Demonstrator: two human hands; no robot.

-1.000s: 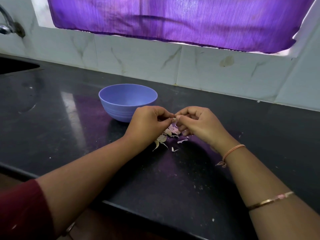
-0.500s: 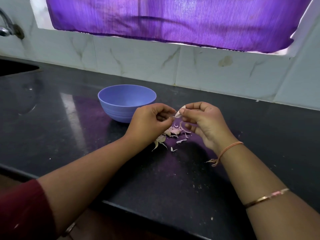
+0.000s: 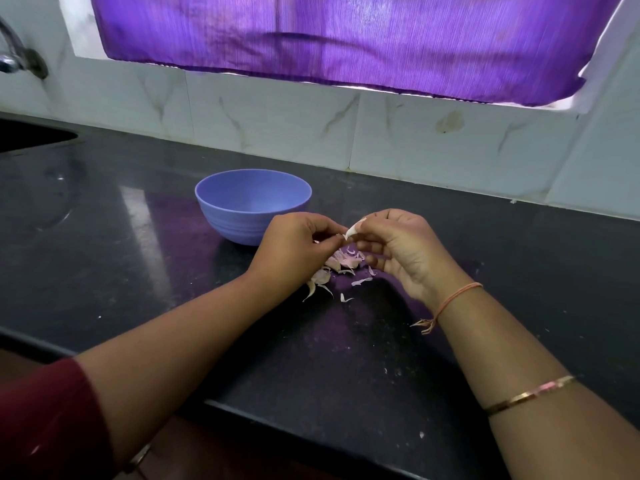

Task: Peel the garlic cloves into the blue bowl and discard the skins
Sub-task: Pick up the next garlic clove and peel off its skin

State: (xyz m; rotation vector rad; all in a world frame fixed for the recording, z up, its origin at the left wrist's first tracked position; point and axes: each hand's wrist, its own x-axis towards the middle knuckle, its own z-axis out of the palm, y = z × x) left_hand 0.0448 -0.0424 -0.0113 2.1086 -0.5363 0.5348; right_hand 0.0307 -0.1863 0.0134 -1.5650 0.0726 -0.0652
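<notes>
**A:** Pinched between thumb and forefinger of the right grip: one pale garlic clove. Left grip closed as well, fingertips nipping at the clove's lower tip. All held in the air, just right of the blue bowl and a little nearer than it.

**B:** Step in hand?

**A:** Peeling, by the look of it, with skin being pulled off a single clove. Too small to tell how much skin left on.

**B:** And next?

**A:** Probably stripping the last of the skin with the left grip, then carrying the bare clove leftward over the bowl's rim for a low drop. Worth holding gently, since likely slippery once bare and apt to shoot out of a hard pinch.

**B:** Anything inside the bowl?

**A:** Nothing seen on the stretch of inner wall on show. Floor hidden behind the near rim, so no saying whether any cloves in yet.

**B:** Skins?

**A:** Pinkish skins heaped loose on the dark bench, just right of the bowl's foot and under both grips, with a few stray flakes nearer than that. None discarded so far, and no bin in sight. Papery and light, so best swept together into a palm, not picked up one by one.

**B:** Farther out?

**A:** Sink and tap well left of the bowl, pale tiled wall behind it, purple curtain above.
</notes>
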